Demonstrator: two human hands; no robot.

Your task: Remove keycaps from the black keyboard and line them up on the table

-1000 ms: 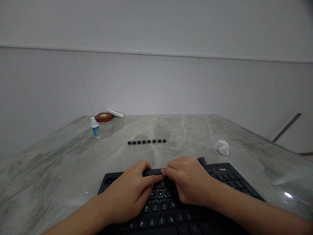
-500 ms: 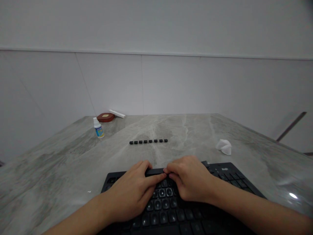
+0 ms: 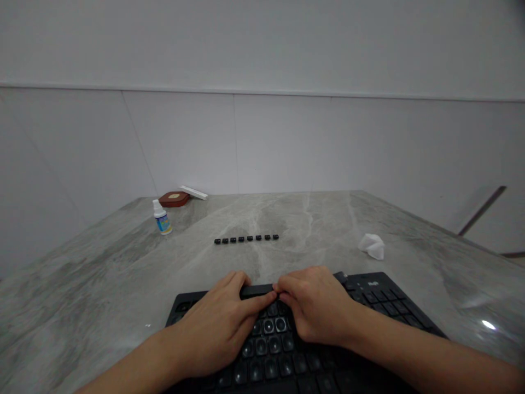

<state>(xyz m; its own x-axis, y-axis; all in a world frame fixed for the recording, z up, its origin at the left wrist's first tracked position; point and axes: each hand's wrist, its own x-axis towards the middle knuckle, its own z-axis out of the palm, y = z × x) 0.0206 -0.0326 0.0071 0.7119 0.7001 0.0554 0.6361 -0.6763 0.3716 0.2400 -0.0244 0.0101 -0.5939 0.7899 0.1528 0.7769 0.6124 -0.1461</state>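
A black keyboard (image 3: 274, 345) lies in front of me, with glossy, round-looking marks on several of its middle keys. My left hand (image 3: 223, 323) lies across its left part, fingers curled over the back edge and thumb stretched along the top row of keys. Right beside that thumb tip, my right hand (image 3: 318, 306) is closed in a pinch at the back row; whatever is between its fingertips is hidden. Farther back on the table, several small black keycaps (image 3: 246, 238) stand in a straight row.
A crumpled white tissue (image 3: 372, 246) lies to the right on the grey marbled table (image 3: 311, 219). At the left stands a white spray bottle (image 3: 162, 218) with a blue label. Behind it are a reddish-brown case (image 3: 174, 199) and a white strip-like object (image 3: 193, 192) near the wall.
The view has shifted slightly, so everything sits a little farther left. Both hands keep nearly the same place and grip on the keyboard.
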